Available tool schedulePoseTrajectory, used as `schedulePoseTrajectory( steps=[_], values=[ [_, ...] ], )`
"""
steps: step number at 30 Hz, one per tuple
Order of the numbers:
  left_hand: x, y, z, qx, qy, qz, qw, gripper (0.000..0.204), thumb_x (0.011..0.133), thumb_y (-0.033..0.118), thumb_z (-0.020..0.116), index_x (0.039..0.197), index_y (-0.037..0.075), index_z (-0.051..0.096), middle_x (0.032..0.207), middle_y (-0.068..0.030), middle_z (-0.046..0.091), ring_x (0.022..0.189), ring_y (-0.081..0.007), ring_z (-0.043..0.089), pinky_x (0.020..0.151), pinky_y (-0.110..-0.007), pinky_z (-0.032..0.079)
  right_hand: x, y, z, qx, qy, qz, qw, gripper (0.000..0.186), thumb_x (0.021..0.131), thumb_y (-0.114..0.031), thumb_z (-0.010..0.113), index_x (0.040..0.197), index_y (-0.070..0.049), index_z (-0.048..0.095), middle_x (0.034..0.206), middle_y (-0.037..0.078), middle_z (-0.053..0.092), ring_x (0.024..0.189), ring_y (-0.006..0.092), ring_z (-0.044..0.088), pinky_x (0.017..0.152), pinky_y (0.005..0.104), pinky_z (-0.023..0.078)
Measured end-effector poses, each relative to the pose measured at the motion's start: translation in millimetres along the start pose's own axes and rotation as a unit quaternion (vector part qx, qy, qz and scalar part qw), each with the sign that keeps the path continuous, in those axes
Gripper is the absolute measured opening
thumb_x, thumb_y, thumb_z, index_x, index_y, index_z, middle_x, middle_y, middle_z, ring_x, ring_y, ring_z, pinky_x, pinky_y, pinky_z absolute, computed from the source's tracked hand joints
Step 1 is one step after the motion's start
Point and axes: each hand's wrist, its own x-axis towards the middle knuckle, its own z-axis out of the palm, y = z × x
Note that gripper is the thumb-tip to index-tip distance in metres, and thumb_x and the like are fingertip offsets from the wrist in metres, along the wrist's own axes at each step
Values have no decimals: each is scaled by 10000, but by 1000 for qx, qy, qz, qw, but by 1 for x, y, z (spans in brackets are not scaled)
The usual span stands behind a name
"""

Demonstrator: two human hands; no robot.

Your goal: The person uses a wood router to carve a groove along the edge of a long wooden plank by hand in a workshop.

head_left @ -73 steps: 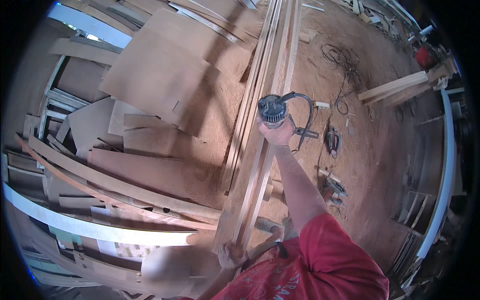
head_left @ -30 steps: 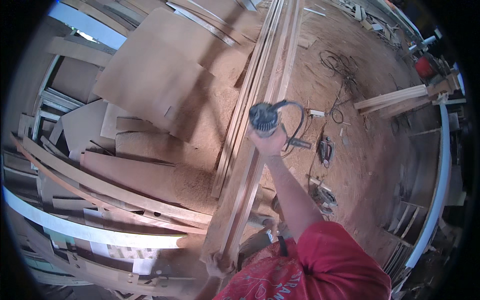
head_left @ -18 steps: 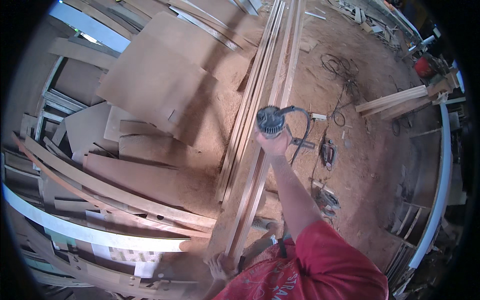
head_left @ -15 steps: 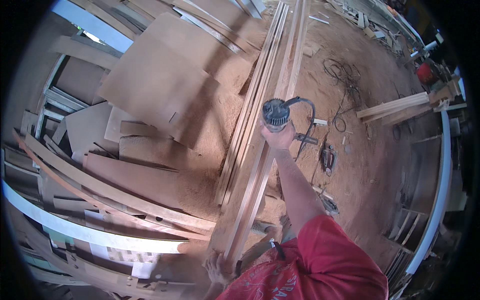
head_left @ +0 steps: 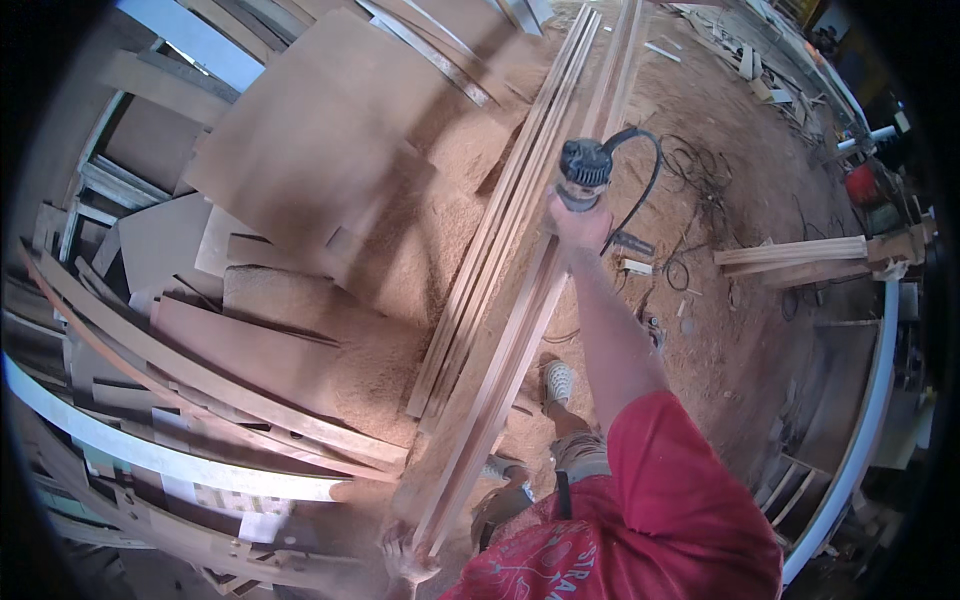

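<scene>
My right hand [head_left: 582, 226] is wrapped round the body of a black corded router [head_left: 585, 163], which stands upright on a long wooden board [head_left: 490, 400]. The board runs from my body away to the top of the view and has lengthwise grooves or strips along it. The router's base and bit are hidden by my hand. At the board's near end my left hand [head_left: 405, 556] rests with its fingers laid out on the wood, no tool in it. Several thin wooden strips [head_left: 505, 215] lie alongside the board on its left.
Sawdust-covered sheets [head_left: 290, 150] and curved offcuts [head_left: 200, 375] are piled on the left. A tangled cable [head_left: 695, 175] lies on the dusty floor to the right, near a small white block [head_left: 636, 267]. Stacked timber [head_left: 795, 252] juts in farther right.
My right hand and the router have moved farther away along the board, up and slightly right in view. My left hand stays at the board's near end. The view has shifted a little.
</scene>
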Motion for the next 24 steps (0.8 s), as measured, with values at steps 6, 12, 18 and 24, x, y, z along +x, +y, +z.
schedulePoseTrajectory(
  steps=[6,12,18,24],
  values=[
    [-7,-3,3,9,-1,-8,1000,904,841,715,625,1534,151,485,1507,-294,499,1377,-501,504,1120,-693,404,57,-5,14,-25,12,-7,1000,831,727,-536,914,1370,-64,680,1198,183,792,1185,374,747,1039,445,558],
    [4,-2,-1,1,22,12,1000,919,852,730,622,1536,133,479,1498,-302,508,1370,-501,512,1123,-687,397,47,-14,6,-71,-16,9,997,853,714,-578,902,1327,-17,708,1187,201,795,1111,376,772,981,445,590],
    [-5,-7,-3,12,-23,24,999,994,848,770,629,1532,69,459,1530,-316,492,1405,-505,497,1159,-677,376,-71,-5,-11,22,-12,2,1000,756,716,-448,923,1256,32,700,1043,199,806,973,312,810,837,407,646],
    [72,40,-11,-28,19,-23,999,1062,783,653,801,1550,27,418,1571,-308,454,1470,-501,428,1206,-678,327,-183,19,-27,52,-30,-37,998,700,698,-371,950,1221,9,682,1025,140,799,950,261,804,840,394,647]
  ],
)
